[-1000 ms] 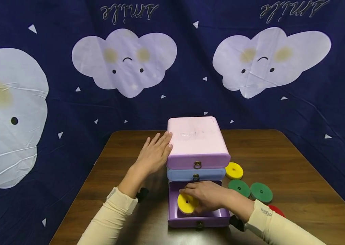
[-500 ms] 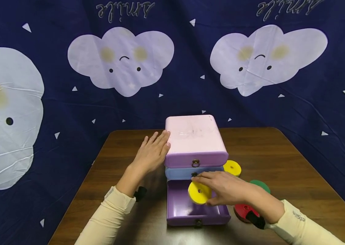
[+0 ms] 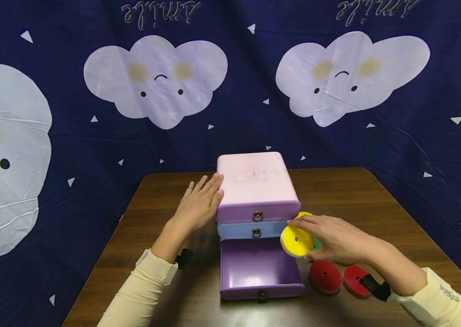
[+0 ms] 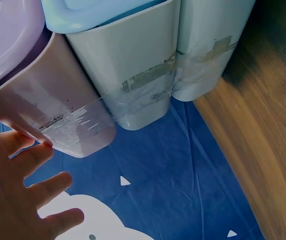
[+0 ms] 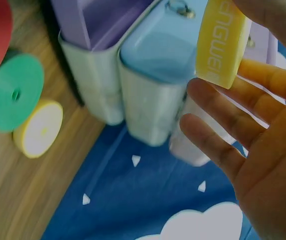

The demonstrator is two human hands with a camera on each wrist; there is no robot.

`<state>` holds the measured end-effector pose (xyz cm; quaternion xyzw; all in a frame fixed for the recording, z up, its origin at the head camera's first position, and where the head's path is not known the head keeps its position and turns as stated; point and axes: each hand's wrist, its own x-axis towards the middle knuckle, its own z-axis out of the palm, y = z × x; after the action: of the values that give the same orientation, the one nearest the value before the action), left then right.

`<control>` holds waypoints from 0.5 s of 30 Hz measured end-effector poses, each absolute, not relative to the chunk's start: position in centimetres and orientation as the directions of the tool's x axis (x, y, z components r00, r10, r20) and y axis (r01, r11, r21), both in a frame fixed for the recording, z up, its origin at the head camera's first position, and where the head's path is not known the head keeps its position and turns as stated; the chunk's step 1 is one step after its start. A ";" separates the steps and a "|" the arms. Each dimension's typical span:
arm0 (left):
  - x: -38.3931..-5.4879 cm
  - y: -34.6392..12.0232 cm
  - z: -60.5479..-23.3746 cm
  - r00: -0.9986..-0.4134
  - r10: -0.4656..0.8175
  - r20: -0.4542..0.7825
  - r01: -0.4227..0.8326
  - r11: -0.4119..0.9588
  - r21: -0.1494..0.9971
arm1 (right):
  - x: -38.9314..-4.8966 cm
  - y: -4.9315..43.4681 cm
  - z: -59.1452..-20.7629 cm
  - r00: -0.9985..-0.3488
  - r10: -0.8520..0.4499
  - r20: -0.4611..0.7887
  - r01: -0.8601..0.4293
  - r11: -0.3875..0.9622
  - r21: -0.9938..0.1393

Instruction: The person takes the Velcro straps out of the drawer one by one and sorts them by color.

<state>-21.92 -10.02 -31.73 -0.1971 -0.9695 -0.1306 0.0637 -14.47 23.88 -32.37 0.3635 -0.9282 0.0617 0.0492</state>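
Note:
My right hand (image 3: 342,237) pinches a yellow disc (image 3: 291,247) with a small centre hole between thumb and fingertips, raised just right of the drawer unit. Lettering shows on the rim of that yellow disc (image 5: 222,45) in the right wrist view. The three-tier drawer unit (image 3: 255,177) has a pink top, a lilac upper front and a blue middle front. Its purple bottom drawer (image 3: 250,272) is pulled out with its bare floor showing. My left hand (image 3: 195,204) rests with straight fingers against the unit's upper left side; the left wrist view shows these fingers (image 4: 50,190) spread.
Two red discs (image 3: 325,284) lie right of the drawer. Green discs (image 5: 15,95) and another yellow disc (image 5: 40,127) lie on the wooden table beside the unit, partly hidden by my right hand in the head view. A dark blue cloud-print cloth (image 3: 250,91) hangs behind.
My right hand has lifted the yellow disc out of the purple drawer and carried it right, past the drawer's side. My left hand has stayed on the unit. The view has shifted slightly.

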 end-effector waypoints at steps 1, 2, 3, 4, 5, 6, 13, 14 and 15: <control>-21.9 -10.1 -31.7 -0.914 0.365 0.177 0.399 0.889 0.227 | -14.7 24.3 -32.3 -0.733 -0.664 0.144 -0.678 0.731 -0.077; -21.9 -10.1 -31.7 -0.914 0.365 0.179 0.399 0.889 0.225 | -14.9 24.8 -32.3 -0.732 -0.663 0.156 -0.678 0.731 -0.075; -21.9 -10.1 -31.7 -0.914 0.365 0.180 0.399 0.889 0.225 | -15.1 25.2 -32.3 -0.732 -0.660 0.168 -0.677 0.733 -0.072; -21.9 -10.2 -31.7 -0.914 0.364 0.180 0.399 0.889 0.225 | -15.3 25.7 -32.3 -0.733 -0.656 0.180 -0.675 0.735 -0.073; -22.0 -10.2 -31.7 -0.913 0.365 0.180 0.399 0.889 0.223 | -15.5 26.1 -32.3 -0.734 -0.652 0.192 -0.673 0.736 -0.076; -21.9 -10.2 -31.7 -0.913 0.365 0.182 0.400 0.889 0.222 | -15.8 26.6 -32.4 -0.738 -0.643 0.203 -0.667 0.741 -0.081; -21.9 -10.1 -31.8 -0.912 0.365 0.188 0.401 0.889 0.221 | -17.5 29.3 -33.5 -0.819 -0.549 0.168 -0.571 0.810 -0.137; -21.9 -10.1 -31.8 -0.911 0.366 0.191 0.403 0.889 0.220 | -17.8 29.6 -33.8 -0.831 -0.533 0.159 -0.553 0.821 -0.144; -21.9 -10.1 -31.8 -0.911 0.366 0.192 0.403 0.889 0.219 | -18.0 29.9 -34.1 -0.843 -0.517 0.149 -0.536 0.830 -0.152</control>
<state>-21.92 -10.07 -31.84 -0.1984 -0.9690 -0.1280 0.0728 -17.98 29.94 -34.07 0.2756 -0.9553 0.0941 0.0507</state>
